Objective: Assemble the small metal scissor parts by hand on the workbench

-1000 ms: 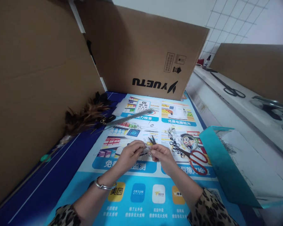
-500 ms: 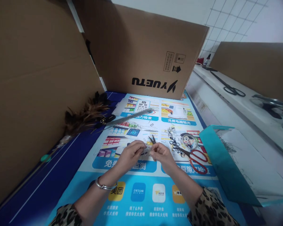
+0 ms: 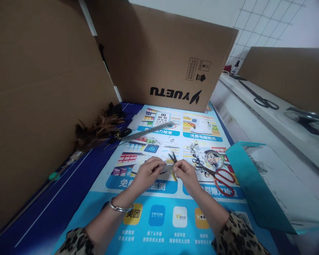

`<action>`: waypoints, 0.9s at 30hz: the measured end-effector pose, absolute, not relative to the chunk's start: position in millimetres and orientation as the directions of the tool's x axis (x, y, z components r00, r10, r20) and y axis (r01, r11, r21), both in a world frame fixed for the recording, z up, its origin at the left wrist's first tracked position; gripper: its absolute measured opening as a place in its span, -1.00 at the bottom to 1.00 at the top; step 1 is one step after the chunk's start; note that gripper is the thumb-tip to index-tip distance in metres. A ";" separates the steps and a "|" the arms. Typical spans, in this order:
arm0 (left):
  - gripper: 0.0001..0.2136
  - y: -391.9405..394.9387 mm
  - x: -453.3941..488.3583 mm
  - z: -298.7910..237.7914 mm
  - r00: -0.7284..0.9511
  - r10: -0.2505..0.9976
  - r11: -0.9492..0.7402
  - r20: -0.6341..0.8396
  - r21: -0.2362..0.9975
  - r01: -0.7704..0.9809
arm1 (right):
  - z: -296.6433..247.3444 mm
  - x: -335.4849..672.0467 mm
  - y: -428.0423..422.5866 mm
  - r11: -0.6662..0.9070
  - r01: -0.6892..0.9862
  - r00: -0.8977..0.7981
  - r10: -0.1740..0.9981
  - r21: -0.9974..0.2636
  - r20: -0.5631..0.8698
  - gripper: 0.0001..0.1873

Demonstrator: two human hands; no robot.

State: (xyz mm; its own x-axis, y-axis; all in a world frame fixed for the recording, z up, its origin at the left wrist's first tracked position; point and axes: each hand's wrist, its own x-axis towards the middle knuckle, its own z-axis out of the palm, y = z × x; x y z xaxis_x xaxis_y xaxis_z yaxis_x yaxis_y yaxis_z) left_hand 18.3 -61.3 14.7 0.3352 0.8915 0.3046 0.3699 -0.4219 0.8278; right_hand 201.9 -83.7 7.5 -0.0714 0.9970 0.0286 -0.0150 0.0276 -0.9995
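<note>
My left hand (image 3: 148, 173) and my right hand (image 3: 186, 173) face each other over the printed mat, fingertips pinched on a thin wire (image 3: 169, 164) stretched between them. Fingers partly hide its ends. Just behind it lie small pliers (image 3: 172, 157) with dark, parted jaws; a yellow handle shows beside my right fingers. Further right, red-handled scissors (image 3: 223, 181) rest on the mat. Several small bent wire pieces (image 3: 196, 157) are heaped left of the scissors. Beyond my hands, a bundle of straight wires (image 3: 151, 130) lies slantwise.
A teal open box (image 3: 251, 184) with fine wire scraps stands at the right. Brown feathers (image 3: 98, 127) lie at the left. Cardboard panels (image 3: 170, 53) wall off the back and left. Dark scissors (image 3: 264, 102) rest on the white ledge (image 3: 281, 120).
My right hand has shifted slightly right and up, and the wire now spans level between my fingertips. The whole view has moved a little.
</note>
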 end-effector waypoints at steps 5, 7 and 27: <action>-0.83 -60.6 18.0 15.4 0.314 0.918 -0.348 0.243 0.874 0.340 | 8.4 201.9 -84.5 0.028 -0.002 -0.064 0.998 -1.000 0.028 -0.86; -0.84 -60.2 18.8 14.7 0.308 0.922 -0.336 0.236 0.882 0.331 | 7.6 201.2 -84.4 0.020 -0.017 -0.073 0.997 -1.000 0.021 -0.86; -0.83 -62.8 25.7 9.5 0.192 0.968 -0.208 0.163 0.946 0.247 | 9.3 195.8 -88.3 0.007 -0.026 -0.024 1.000 -1.000 0.008 -0.82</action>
